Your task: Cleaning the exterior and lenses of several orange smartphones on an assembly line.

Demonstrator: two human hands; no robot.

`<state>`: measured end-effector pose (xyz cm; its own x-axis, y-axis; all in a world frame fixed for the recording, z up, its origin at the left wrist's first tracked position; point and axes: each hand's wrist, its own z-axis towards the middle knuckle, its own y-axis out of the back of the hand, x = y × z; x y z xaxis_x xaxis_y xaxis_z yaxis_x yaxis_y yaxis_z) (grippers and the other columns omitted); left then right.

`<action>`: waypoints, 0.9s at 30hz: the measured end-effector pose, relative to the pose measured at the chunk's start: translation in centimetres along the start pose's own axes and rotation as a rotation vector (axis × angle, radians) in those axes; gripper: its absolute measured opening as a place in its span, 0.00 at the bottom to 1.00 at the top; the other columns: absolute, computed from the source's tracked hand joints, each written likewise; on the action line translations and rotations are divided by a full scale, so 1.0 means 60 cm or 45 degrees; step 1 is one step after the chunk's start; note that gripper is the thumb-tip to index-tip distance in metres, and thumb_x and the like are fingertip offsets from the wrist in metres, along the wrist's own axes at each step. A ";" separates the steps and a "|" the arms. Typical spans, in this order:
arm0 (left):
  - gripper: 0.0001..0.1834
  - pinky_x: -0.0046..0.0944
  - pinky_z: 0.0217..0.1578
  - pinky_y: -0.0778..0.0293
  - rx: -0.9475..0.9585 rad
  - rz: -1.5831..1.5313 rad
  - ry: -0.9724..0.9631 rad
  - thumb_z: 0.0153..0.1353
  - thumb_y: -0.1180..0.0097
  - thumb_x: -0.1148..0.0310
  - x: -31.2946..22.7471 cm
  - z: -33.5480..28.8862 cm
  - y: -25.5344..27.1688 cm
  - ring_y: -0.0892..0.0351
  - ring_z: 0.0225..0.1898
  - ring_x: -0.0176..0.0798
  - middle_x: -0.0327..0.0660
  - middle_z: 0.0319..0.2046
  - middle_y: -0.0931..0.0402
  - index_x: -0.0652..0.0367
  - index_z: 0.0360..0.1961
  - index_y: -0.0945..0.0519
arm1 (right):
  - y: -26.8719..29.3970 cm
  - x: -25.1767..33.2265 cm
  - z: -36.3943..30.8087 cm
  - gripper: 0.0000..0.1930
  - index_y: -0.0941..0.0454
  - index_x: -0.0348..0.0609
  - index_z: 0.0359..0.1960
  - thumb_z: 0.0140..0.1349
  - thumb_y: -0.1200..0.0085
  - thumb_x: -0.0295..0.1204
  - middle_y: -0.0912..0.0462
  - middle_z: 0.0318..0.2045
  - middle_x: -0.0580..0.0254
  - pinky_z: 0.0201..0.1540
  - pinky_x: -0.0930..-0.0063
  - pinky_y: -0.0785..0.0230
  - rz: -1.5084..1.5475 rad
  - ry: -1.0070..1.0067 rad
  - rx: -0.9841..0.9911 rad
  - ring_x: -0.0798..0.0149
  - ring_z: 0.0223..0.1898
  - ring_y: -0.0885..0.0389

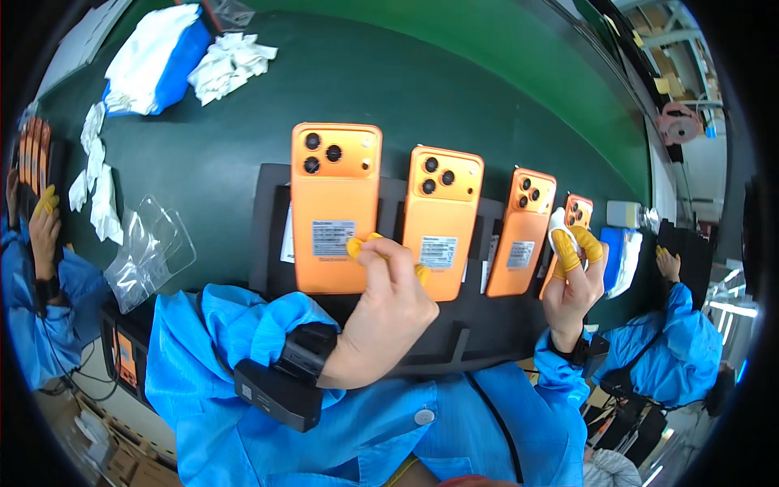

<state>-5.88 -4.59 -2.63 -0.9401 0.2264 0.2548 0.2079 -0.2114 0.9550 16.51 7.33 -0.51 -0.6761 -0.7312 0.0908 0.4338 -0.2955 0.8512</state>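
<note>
Several orange smartphones lie in a row, camera side up, on a black tray. My left hand, in yellow finger cots, reaches over the leftmost phone. Its curled fingers are apart, one tip beside the grey printed label; I see nothing held in them. Another yellow tip is by the second phone. My right hand, also in finger cots, pinches a white wipe at the rightmost phone, partly covering it. Between them lies the third phone.
On the green table are a blue-and-white pack of wipes, crumpled wipes and clear plastic film. A blue-and-white pack stands right. Co-workers in blue sit at left and right.
</note>
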 end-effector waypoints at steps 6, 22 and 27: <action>0.15 0.53 0.40 0.29 0.067 0.056 0.007 0.48 0.43 0.68 0.004 -0.001 -0.001 0.28 0.39 0.59 0.61 0.18 0.28 0.74 0.17 0.22 | 0.026 -0.065 -0.086 0.24 0.17 0.40 0.44 0.44 0.53 0.09 0.22 0.41 0.50 0.42 0.69 0.29 -0.168 -0.312 -0.132 0.52 0.41 0.22; 0.18 0.46 0.45 0.30 -0.045 -0.518 -0.182 0.49 0.41 0.68 0.021 -0.035 0.041 0.25 0.49 0.50 0.52 0.43 0.22 0.69 0.40 0.20 | 0.034 -0.079 -0.041 0.27 0.18 0.41 0.45 0.39 0.49 0.11 0.22 0.43 0.52 0.42 0.67 0.29 -0.079 -0.026 -0.045 0.52 0.39 0.22; 0.14 0.43 0.44 0.30 0.006 -0.270 -0.405 0.49 0.46 0.68 -0.008 0.006 0.033 0.26 0.43 0.51 0.57 0.32 0.22 0.70 0.31 0.20 | -0.027 0.009 0.073 0.20 0.16 0.46 0.37 0.36 0.40 0.26 0.21 0.42 0.60 0.39 0.66 0.31 0.112 0.618 0.045 0.60 0.39 0.25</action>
<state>-4.89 -4.76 -0.80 -0.8319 0.5484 0.0848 0.0193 -0.1241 0.9921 12.86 10.11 0.42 -0.2791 -0.9568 -0.0811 0.4505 -0.2050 0.8689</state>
